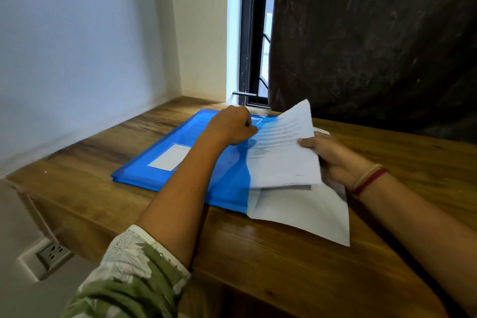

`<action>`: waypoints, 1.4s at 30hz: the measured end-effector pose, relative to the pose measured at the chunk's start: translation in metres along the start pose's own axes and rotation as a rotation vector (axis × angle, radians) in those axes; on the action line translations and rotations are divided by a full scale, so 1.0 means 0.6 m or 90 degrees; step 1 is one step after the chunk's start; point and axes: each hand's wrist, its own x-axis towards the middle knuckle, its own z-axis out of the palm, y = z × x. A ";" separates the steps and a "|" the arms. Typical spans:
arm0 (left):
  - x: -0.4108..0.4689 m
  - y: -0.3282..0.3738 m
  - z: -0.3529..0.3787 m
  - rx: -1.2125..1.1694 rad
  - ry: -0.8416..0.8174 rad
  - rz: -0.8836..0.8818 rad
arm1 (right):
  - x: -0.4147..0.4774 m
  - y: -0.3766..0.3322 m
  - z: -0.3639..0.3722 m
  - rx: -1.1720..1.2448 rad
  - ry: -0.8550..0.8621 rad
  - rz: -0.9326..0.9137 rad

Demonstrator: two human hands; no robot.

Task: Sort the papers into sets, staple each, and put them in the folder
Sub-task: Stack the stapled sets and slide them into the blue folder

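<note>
A blue translucent plastic folder point(165, 155) with a white label lies flat on the wooden table point(284, 253). My left hand point(232, 125) is on the folder's far right part, its fingers curled at the folder's open flap. My right hand point(333, 155) grips a set of printed white papers point(281, 152), tilted up, with the left edge at the folder's opening. More white sheets point(304, 212) lie flat on the table beneath that set, partly over the folder's right end. No stapler shows.
A white wall runs along the table's left and back. A dark window frame point(251, 34) and a dark brown curtain point(374, 34) stand behind the table. A wall socket point(53, 253) sits below the table's left edge.
</note>
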 end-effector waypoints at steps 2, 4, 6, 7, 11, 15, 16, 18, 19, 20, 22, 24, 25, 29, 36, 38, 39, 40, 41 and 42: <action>0.000 0.013 0.008 0.009 0.006 0.001 | -0.005 0.008 0.024 0.033 -0.060 0.006; 0.000 0.027 0.017 0.022 0.011 0.005 | -0.003 0.017 0.045 0.043 -0.099 0.003; -0.001 0.040 0.026 0.047 0.015 0.019 | 0.002 0.026 0.062 0.054 -0.116 0.013; -0.002 0.047 0.029 0.055 0.019 0.027 | 0.004 0.028 0.068 0.054 -0.121 0.019; -0.006 0.069 0.047 0.065 0.035 0.043 | 0.009 0.033 0.060 0.032 -0.107 0.015; -0.007 0.092 0.072 0.001 0.000 0.050 | 0.003 0.031 0.013 0.027 -0.089 0.002; -0.006 0.096 0.070 -0.050 -0.037 0.052 | -0.001 0.029 -0.003 0.027 -0.089 0.008; -0.002 0.090 0.056 -0.187 -0.114 0.025 | -0.007 0.023 -0.041 0.030 -0.094 0.039; 0.001 0.076 0.047 -0.230 -0.123 0.008 | -0.009 0.021 -0.061 0.029 -0.097 0.054; 0.005 0.056 0.040 -0.228 -0.109 -0.008 | -0.012 0.018 -0.079 0.022 -0.099 0.067; 0.017 0.004 0.035 -0.188 -0.044 -0.063 | -0.016 0.015 -0.112 -0.004 -0.081 0.085; 0.019 -0.036 0.040 -0.177 -0.008 -0.146 | -0.020 0.011 -0.135 -0.040 -0.038 0.097; 0.018 -0.049 0.045 -0.200 -0.018 -0.183 | -0.020 0.008 -0.142 -0.072 -0.001 0.099; 0.013 -0.053 0.079 -0.249 -0.113 -0.224 | -0.018 -0.003 -0.180 -0.207 0.138 0.109; 0.009 -0.011 0.101 -0.139 -0.108 -0.141 | -0.026 -0.018 -0.249 -0.227 0.037 0.158; 0.011 -0.007 0.104 -0.165 -0.097 -0.136 | -0.027 -0.021 -0.253 -0.225 0.021 0.165; 0.015 -0.008 0.107 -0.178 -0.090 -0.140 | -0.027 -0.020 -0.251 -0.222 0.013 0.166; 0.017 -0.008 0.109 -0.194 -0.087 -0.147 | -0.027 -0.020 -0.246 -0.221 0.008 0.165; 0.018 -0.007 0.111 -0.212 -0.082 -0.152 | -0.026 -0.017 -0.240 -0.216 0.004 0.160; 0.019 -0.006 0.112 -0.228 -0.078 -0.158 | -0.024 -0.014 -0.231 -0.203 0.001 0.154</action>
